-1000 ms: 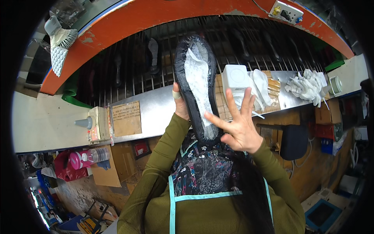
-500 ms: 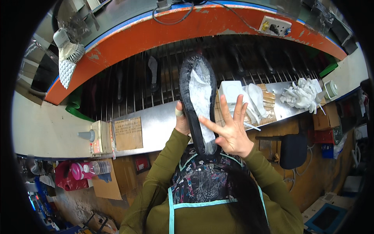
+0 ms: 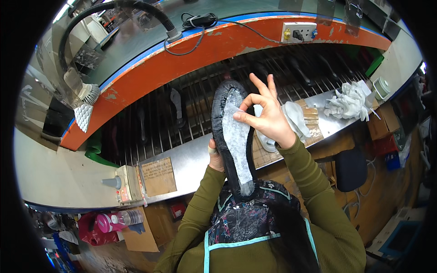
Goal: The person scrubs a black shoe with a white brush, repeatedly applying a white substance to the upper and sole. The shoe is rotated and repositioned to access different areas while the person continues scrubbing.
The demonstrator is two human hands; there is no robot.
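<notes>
A black shoe [image 3: 220,107] lies sole side up over my lap, its toe pointing away from me. Along the middle of its underside runs a whitish, shoe-shaped filler piece [image 3: 236,145]. My left hand [image 3: 215,158] is wrapped round the left side of the shoe, thumb in view and the other fingers hidden beneath. Over the forefoot, my right hand [image 3: 268,116] pinches the edge of the filler piece between thumb and forefinger, with the other fingers raised. A stack of white shoe-shaped pieces [image 3: 297,119] rests on cardboard just beyond my right wrist.
Ahead, a roller conveyor [image 3: 195,111] carries several dark shoes under an orange-edged bench [image 3: 200,45]. Crumpled white paper [image 3: 348,102] sits right on the metal ledge [image 3: 193,154]; a cardboard sheet [image 3: 158,176] lies left. A brush [image 3: 87,93] hangs at far left. A dark stool [image 3: 351,169] stands right.
My right hand has gone from spread fingers beside the shoe to a pinch at the filler piece's forefoot. The piece's folded upper end now lies flatter. The view has shifted.
</notes>
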